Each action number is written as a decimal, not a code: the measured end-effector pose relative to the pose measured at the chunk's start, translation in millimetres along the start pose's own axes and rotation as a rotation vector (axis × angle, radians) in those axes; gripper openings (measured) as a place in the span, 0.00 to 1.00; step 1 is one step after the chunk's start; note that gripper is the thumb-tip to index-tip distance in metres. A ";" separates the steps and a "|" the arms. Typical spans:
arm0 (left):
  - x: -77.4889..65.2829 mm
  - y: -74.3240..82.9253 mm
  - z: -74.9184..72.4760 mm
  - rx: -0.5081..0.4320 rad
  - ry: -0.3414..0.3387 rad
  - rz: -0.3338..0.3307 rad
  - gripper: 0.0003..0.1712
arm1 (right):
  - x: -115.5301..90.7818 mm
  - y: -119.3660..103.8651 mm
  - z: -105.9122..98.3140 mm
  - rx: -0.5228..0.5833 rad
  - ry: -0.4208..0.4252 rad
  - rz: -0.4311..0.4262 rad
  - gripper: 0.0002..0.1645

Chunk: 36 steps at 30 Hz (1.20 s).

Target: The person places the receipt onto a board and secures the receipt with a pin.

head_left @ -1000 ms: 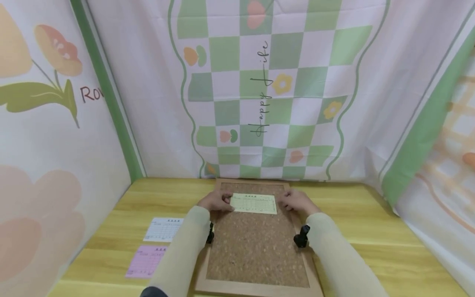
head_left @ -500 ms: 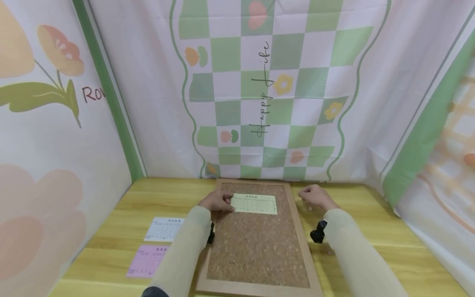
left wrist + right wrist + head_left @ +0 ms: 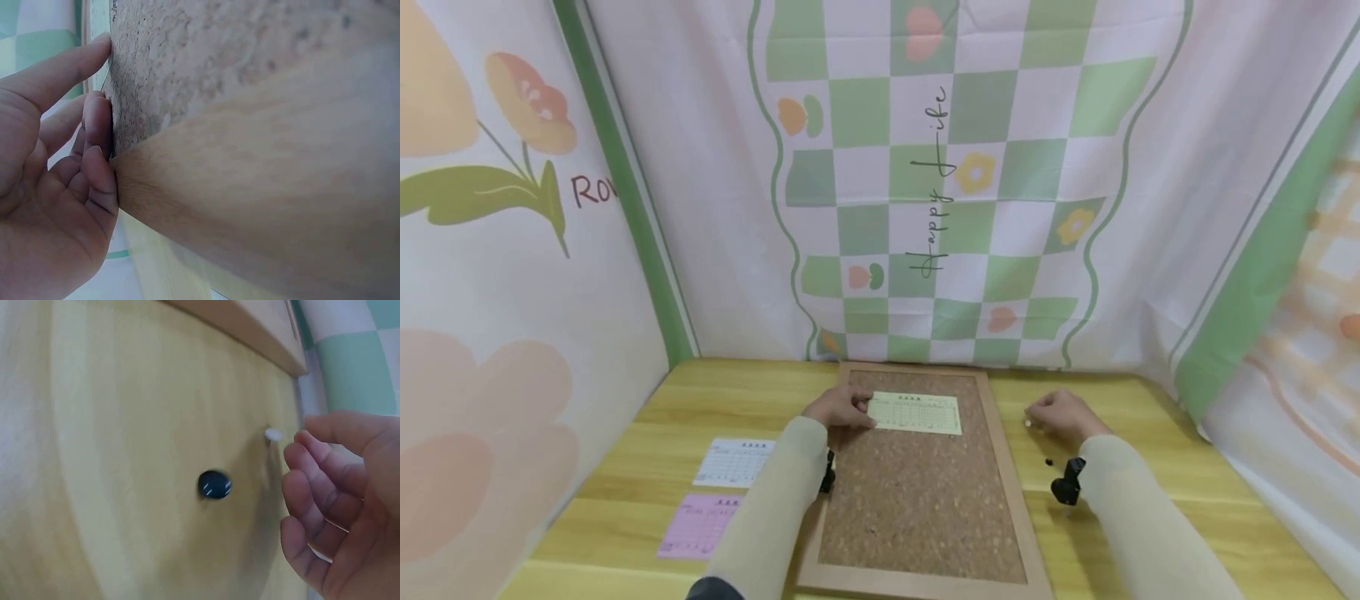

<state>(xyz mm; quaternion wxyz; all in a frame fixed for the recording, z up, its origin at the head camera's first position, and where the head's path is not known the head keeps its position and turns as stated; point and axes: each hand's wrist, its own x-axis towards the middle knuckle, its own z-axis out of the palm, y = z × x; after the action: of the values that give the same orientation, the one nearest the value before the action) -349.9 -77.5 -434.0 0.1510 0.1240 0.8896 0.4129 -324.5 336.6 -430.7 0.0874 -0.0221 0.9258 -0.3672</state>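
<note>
A pale yellow-green printed slip (image 3: 917, 414) lies flat near the far end of a wood-framed cork board (image 3: 917, 508). My left hand (image 3: 844, 408) rests at the slip's left edge, its thumb and forefinger pressing there some distance apart. In the left wrist view the remaining fingers (image 3: 97, 125) are bent against the cork and wooden frame. To the right of the board, my right hand (image 3: 1063, 414) is low over the table, fingers loosely bent. A white thumbtack (image 3: 273, 435) stands just beyond its fingertips, with a small gap. A glossy black thumbtack (image 3: 214, 484) sits nearer the wrist.
On the wooden table (image 3: 1150, 450), left of the board, lie a white printed slip (image 3: 732, 462) and a pink one (image 3: 696, 529), both partly covered by the left sleeve (image 3: 767, 508). Patterned curtains (image 3: 977, 208) hang behind and at both sides.
My right hand has left the slip's right edge and moved right, off the board, down beside the white thumbtack. My left hand and the slip have stayed in place.
</note>
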 end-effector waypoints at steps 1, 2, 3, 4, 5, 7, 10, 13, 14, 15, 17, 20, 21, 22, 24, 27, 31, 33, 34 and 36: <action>0.8 -1.0 0.6 0.000 0.002 -0.003 0.39 | -1.1 1.6 -0.3 -0.002 -0.006 -0.011 0.17; 1.6 -1.7 1.0 0.000 0.005 -0.003 0.39 | -1.7 3.2 -0.2 0.005 -0.011 -0.011 0.17; 2.2 -2.2 1.4 -0.001 0.006 -0.003 0.39 | -2.0 4.7 -0.2 0.011 -0.015 -0.009 0.17; 2.6 -2.6 1.8 -0.003 0.008 -0.006 0.39 | -2.0 6.2 0.0 0.017 -0.014 -0.002 0.17; 2.8 -2.6 2.1 -0.005 0.007 -0.007 0.39 | -2.0 7.3 0.3 0.015 -0.013 0.000 0.18; 3.0 -2.3 2.1 -0.010 0.007 -0.009 0.39 | -2.1 9.1 0.8 0.013 0.000 0.001 0.19; 2.6 -1.1 1.9 -0.024 0.004 -0.012 0.39 | -3.0 9.9 1.8 -0.005 0.027 0.001 0.20; 1.2 -0.1 1.2 -0.027 -0.002 -0.007 0.39 | -5.3 8.6 3.4 -0.024 0.044 0.005 0.20; 0.4 0.5 0.9 -0.026 -0.003 -0.007 0.39 | -6.0 8.1 3.9 -0.034 0.050 0.005 0.19; -0.3 0.9 0.6 -0.023 -0.004 -0.006 0.39 | -6.6 7.5 4.4 -0.041 0.052 0.003 0.19; -1.4 1.5 0.2 -0.010 -0.003 -0.001 0.39 | -7.2 6.9 5.2 -0.052 0.058 0.000 0.19; -2.6 2.7 0.0 -0.005 -0.004 0.001 0.39 | -7.2 8.0 6.0 -0.065 0.065 0.009 0.18; -3.0 3.1 0.1 -0.004 -0.006 0.003 0.39 | -6.9 8.8 6.1 -0.070 0.066 0.011 0.18; -3.6 3.4 0.1 -0.004 -0.007 0.004 0.39 | -6.6 9.4 6.5 -0.075 0.066 0.014 0.18; -5.0 3.9 0.0 -0.002 -0.010 0.009 0.39 | -5.8 10.6 7.1 -0.081 0.068 0.020 0.18; -5.7 4.0 0.3 0.004 -0.009 0.012 0.39 | -4.7 11.6 7.6 -0.087 0.072 0.019 0.18; -4.5 2.7 1.0 -0.003 -0.001 -0.001 0.39 | -4.5 11.1 7.8 -0.087 0.075 0.021 0.18; -3.4 1.6 1.4 -0.012 0.003 -0.009 0.38 | -4.9 10.2 7.7 -0.082 0.075 0.024 0.18; -2.7 1.0 1.5 -0.015 0.005 -0.011 0.38 | -5.1 9.6 7.6 -0.077 0.073 0.025 0.18; -1.5 0.0 1.6 -0.022 0.007 -0.013 0.39 | -5.2 8.6 7.3 -0.069 0.070 0.029 0.18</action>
<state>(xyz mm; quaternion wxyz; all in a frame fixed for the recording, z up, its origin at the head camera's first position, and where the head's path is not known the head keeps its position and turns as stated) -348.0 -77.0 -434.7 0.1521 0.1151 0.8863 0.4221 -317.8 338.4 -441.0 0.0593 0.0014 0.9406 -0.3344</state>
